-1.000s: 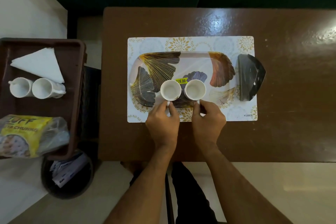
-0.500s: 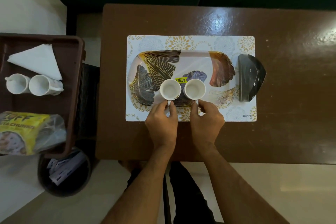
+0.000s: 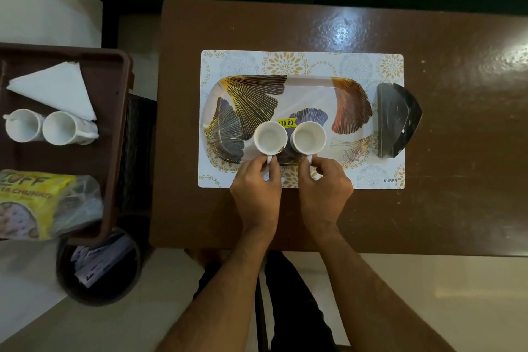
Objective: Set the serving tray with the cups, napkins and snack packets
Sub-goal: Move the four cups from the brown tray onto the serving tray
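The leaf-patterned serving tray [image 3: 308, 94] lies on a placemat [image 3: 285, 61] in the middle of the brown table. Two white cups stand upright side by side near its front edge. My left hand [image 3: 257, 183] pinches the handle of the left cup [image 3: 270, 138]. My right hand [image 3: 325, 186] pinches the handle of the right cup [image 3: 308, 137]. In the brown crate [image 3: 114, 123] at the left lie two more white cups [image 3: 45, 126] on their sides, a folded white napkin [image 3: 57, 88] and a yellow snack packet [image 3: 40, 203].
A black napkin holder [image 3: 395, 120] stands at the tray's right end, on the placemat. A dark waste bin [image 3: 97, 268] with papers sits on the floor below the crate. The table's near edge runs just behind my wrists.
Both hands stay on the cup handles; the cups have hardly shifted on the tray. The view has drifted slightly.
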A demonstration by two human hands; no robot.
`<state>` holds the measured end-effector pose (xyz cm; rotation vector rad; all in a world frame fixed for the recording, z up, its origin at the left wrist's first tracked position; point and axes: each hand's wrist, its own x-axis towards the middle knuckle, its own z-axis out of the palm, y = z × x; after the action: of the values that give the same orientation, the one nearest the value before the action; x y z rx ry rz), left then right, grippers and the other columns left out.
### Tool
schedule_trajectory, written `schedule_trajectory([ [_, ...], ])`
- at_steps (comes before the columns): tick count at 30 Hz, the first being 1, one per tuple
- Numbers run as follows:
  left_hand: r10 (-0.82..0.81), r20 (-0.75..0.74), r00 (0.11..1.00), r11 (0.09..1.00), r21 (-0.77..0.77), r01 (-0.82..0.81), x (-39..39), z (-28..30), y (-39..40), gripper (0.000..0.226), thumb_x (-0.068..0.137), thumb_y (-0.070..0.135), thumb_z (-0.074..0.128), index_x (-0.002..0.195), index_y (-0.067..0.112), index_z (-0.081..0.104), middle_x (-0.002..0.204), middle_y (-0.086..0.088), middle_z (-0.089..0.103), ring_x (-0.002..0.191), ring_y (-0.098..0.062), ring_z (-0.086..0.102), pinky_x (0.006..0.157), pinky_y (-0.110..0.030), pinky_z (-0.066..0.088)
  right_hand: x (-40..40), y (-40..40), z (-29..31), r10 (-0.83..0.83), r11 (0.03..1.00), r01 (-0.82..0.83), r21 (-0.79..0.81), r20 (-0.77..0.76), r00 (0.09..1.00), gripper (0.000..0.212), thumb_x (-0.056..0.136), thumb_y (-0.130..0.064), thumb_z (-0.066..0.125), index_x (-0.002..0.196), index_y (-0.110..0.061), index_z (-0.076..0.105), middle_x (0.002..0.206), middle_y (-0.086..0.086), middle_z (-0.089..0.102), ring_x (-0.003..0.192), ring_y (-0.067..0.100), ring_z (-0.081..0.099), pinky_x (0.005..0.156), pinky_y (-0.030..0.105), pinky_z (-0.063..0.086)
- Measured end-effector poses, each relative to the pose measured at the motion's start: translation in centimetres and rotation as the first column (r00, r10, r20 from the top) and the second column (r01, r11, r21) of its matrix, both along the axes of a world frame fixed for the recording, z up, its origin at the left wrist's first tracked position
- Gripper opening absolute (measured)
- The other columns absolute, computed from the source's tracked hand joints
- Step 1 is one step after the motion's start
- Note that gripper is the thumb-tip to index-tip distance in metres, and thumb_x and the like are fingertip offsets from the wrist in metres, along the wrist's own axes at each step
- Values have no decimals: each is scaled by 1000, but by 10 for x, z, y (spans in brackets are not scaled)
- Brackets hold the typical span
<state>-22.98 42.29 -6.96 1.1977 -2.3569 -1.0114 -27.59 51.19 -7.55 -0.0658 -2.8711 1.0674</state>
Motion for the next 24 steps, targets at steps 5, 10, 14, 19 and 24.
schedule_trajectory([
  [5,-12,14,1000,1000,16,12,0,2,-1,15,91,22,79,96,7,81,88,-4,80,81,-15,75,73,-17,49,1,0,1,4,1000,-4,9,3,1000,13,90,-18,79,85,-6,76,81,8,76,72,22,70,67,30,51],
  [10,-22,22,1000,1000,14,22,0,2,-1,15,92,22,79,97,8,81,89,-4,79,81,-15,75,74,-16,48,1,-1,2,0,1000,0,11,3,1000,13,91,-17,78,85,-6,76,81,7,76,73,23,70,67,34,54],
  [14,-28,34,999,999,34,27,0,0,-2,17,92,26,79,98,10,80,91,-2,79,81,-12,73,74,-13,46,2,-2,3,6,1000,-6,8,-9,1000,12,91,-16,78,86,-5,76,83,8,76,74,23,71,67,36,55],
  [19,-47,83,995,998,51,43,0,1,-4,23,92,36,79,94,12,77,88,1,75,80,-11,68,70,-14,41,2,-2,3,8,1000,-8,-11,-4,1000,17,90,-21,80,90,-5,76,85,8,76,76,22,70,69,35,57],
  [24,-73,110,991,996,49,68,8,4,-10,34,93,48,71,106,17,73,102,4,74,95,-12,69,79,-26,55,4,-2,4,-37,999,38,10,-47,998,32,92,-36,77,101,-5,72,96,7,73,91,22,69,79,34,57],
])
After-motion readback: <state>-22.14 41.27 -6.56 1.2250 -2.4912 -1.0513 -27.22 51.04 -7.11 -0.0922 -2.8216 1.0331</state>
